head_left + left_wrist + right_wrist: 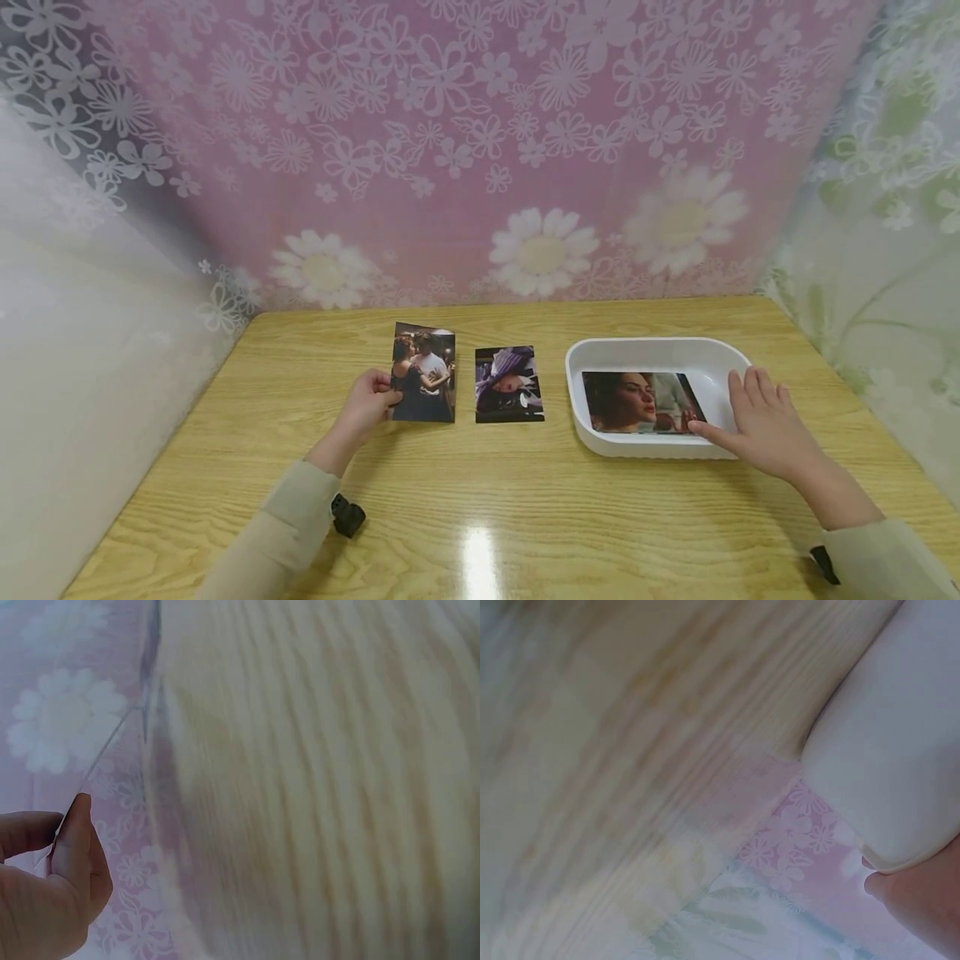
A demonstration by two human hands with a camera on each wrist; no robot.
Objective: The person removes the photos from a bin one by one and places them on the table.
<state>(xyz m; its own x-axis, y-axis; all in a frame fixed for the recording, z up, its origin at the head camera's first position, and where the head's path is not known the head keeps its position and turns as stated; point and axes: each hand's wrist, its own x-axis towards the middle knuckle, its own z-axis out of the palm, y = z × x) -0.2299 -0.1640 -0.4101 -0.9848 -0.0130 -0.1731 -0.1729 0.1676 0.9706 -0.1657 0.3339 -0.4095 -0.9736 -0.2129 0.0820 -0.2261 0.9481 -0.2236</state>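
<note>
My left hand [370, 408] pinches the left edge of a photo print [423, 383] showing a couple standing close together. Seen edge-on in the left wrist view, that print sits between the thumb and fingers of the left hand [56, 885]. To its right, a second photo print [510, 385] with a purple-striped hat lies flat on the table. My right hand [772, 433] rests on the right rim of a white tray [645, 346], fingers extended and thumb reaching inside. In the tray lies a photo print [633, 404] of a face in profile, near the thumb tip.
The wood-grain table [480, 483] carries everything. Behind it hangs a pink floral cloth [450, 167], with pale floral cloth [885, 250] on the right side. A black wrist strap piece [347, 517] shows below the left sleeve.
</note>
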